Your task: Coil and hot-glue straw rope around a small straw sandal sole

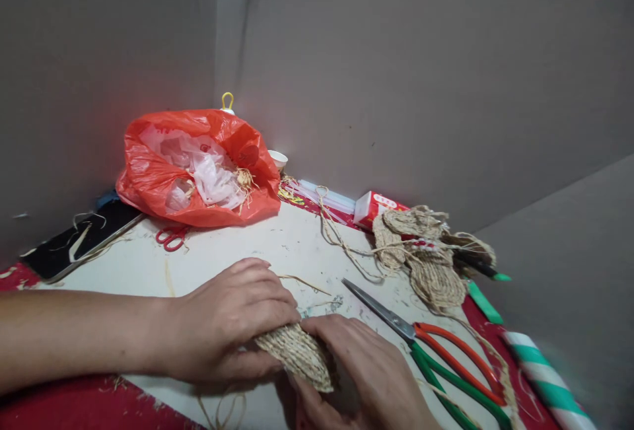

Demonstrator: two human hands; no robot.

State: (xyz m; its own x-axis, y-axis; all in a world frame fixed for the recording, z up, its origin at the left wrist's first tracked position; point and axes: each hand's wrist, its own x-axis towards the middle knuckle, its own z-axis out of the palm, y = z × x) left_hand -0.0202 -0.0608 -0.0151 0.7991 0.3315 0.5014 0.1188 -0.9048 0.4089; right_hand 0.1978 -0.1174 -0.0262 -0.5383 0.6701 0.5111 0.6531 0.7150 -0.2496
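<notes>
A small oval piece of coiled, braided straw cord is held between my two hands, low in the middle of the view. My left hand closes over its left end, with the thumb underneath. On its right side, my right hand pinches the edge between fingers and thumb. Part of the piece is hidden by my fingers. Just right of my right hand lie large scissors with one orange and one green handle. Beyond them sits a bundle of similar woven straw pieces with loose cord.
A red plastic bag holding white plastic and straw scraps stands at the back left. Near it are small red scissors and a black phone. A red-and-white box and a green-striped roll line the right side. Grey walls enclose the table.
</notes>
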